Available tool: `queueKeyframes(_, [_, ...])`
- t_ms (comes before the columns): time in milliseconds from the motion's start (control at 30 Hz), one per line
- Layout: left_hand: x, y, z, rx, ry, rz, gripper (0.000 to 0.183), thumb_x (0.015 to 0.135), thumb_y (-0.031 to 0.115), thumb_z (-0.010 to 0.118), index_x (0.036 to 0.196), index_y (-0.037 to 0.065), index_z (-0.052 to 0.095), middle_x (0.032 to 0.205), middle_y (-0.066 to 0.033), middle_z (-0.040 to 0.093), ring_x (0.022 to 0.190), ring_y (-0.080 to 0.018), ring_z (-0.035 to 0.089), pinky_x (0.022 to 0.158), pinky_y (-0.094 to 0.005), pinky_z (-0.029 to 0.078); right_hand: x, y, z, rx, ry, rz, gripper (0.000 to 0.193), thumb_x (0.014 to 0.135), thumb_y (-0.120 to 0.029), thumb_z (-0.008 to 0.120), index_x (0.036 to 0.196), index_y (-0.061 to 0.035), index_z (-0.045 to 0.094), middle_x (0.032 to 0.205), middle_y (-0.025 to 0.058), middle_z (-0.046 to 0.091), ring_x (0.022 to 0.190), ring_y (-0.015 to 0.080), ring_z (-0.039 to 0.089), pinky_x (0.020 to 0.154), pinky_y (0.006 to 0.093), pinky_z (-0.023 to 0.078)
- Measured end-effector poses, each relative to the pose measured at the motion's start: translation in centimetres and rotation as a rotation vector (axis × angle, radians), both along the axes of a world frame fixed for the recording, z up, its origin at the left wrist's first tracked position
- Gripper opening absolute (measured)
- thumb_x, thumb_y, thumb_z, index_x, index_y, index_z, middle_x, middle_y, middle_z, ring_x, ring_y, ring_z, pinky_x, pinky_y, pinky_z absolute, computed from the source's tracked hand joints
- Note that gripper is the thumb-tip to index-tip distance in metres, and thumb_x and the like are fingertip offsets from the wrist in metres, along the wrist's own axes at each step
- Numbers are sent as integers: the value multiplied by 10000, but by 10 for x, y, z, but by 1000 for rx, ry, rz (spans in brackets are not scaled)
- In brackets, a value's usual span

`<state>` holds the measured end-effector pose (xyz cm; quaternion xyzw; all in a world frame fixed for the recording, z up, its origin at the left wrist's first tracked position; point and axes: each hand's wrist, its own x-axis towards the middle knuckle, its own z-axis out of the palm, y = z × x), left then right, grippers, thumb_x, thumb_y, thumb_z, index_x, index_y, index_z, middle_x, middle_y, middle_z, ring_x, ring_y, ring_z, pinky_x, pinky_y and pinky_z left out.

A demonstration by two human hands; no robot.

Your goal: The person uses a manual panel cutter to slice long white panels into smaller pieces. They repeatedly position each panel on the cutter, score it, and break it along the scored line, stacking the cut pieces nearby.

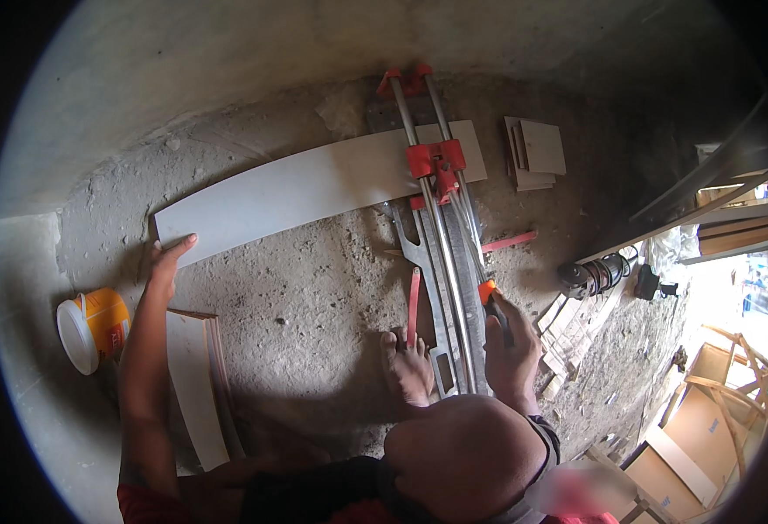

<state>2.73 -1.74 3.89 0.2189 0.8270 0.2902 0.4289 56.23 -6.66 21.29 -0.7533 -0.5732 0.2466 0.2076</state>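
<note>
A long pale tile plank (pixel 297 192) lies crosswise on a manual tile cutter with two steel rails (pixel 441 253) and a red carriage (pixel 436 160). My left hand (pixel 171 259) grips the plank's left end, thumb on top and fingers mostly hidden at the edge. My right hand (pixel 513 349) is closed round the cutter's black-and-orange lever handle (pixel 487 292), near the lower end of the rails. The plank's right end sticks out past the rails. A bare foot (pixel 408 371) rests beside the cutter's metal base, and a bent knee (pixel 467 450) hides the base's near end.
Cut tile pieces (pixel 541 147) are stacked at the far right. Longer planks (pixel 196 384) lean by a white-and-yellow bucket (pixel 87 332) at left. Tile offcuts (pixel 567 336), a black cylindrical tool (pixel 598 273) and a wooden frame (pixel 716 393) lie right. Walls border the floor.
</note>
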Motion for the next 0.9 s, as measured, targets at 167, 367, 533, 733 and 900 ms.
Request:
queueKeyframes(167, [1,0,2,-1,-36,-5,899,603,357,869,1289,1,409,1225,-129,532,1180,-249,464,1044,-395,303,1,2,0,14,12,17,286,852,-67,601,1135,-70,643,935,182,662,803,284,668,712,347,512])
queueKeyframes(367, [5,1,8,20,-33,-7,853,604,349,868,1262,5,447,1209,-116,549,1161,-239,480,1034,-395,314,5,5,-4,-14,6,0,300,844,-53,598,1139,-66,645,902,167,664,789,287,663,710,344,508])
queueKeyframes(533, [11,2,13,14,9,-9,732,635,336,855,1192,10,510,1134,-121,592,1094,-243,529,991,-381,363,4,2,-6,27,26,44,284,857,-44,590,1137,-39,637,940,159,662,816,229,647,729,320,495])
queueKeyframes(733, [15,2,16,-6,44,15,741,627,333,862,1197,17,510,1138,-109,593,1075,-228,537,981,-370,371,4,5,-4,52,-13,119,310,853,-44,589,1163,-34,611,946,185,648,818,304,659,721,352,511])
queueKeyframes(900, [13,2,16,-6,32,4,710,642,312,859,1196,32,515,1132,-91,596,1060,-209,541,973,-361,374,9,10,2,-128,31,119,345,859,-42,584,1203,-30,568,962,177,631,828,289,646,724,357,508])
